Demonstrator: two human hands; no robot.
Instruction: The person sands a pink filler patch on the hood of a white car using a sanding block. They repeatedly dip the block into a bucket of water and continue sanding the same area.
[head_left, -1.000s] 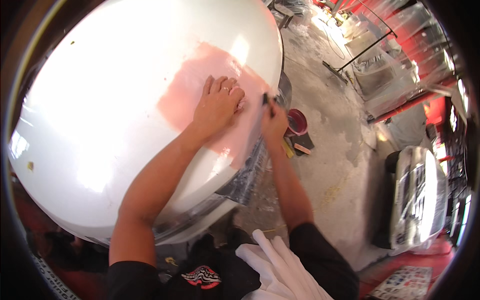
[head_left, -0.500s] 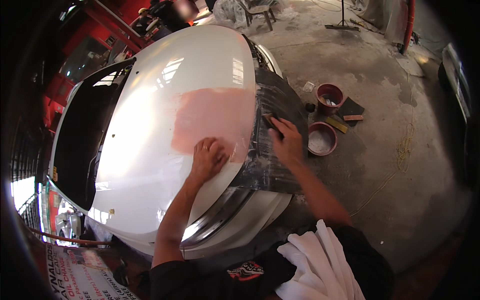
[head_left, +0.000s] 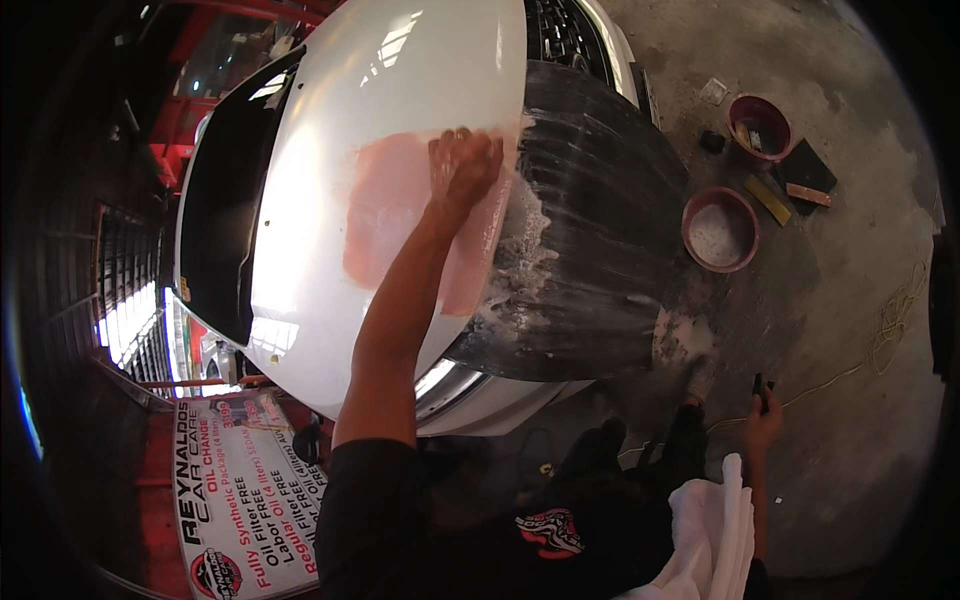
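Observation:
A white car hood bears a pinkish-red patch near its front edge. My left hand lies on the patch's far part with its fingers curled; whatever is under them, if anything, is hidden. My right hand hangs low at the right, away from the car, closed around a small dark block. A black sheet drapes over the front of the car, streaked with whitish liquid that pools beside the patch.
On the concrete floor, right of the car, stand a dark red bucket and a reddish basin of cloudy liquid. By them lie a yellow block and an orange block. A yellow cord crosses the floor. A white towel hangs over me.
My right hand has left the black sheet with the dark block and dropped toward my right side. My left hand has slid farther up the patch. Whitish liquid now spreads over the sheet.

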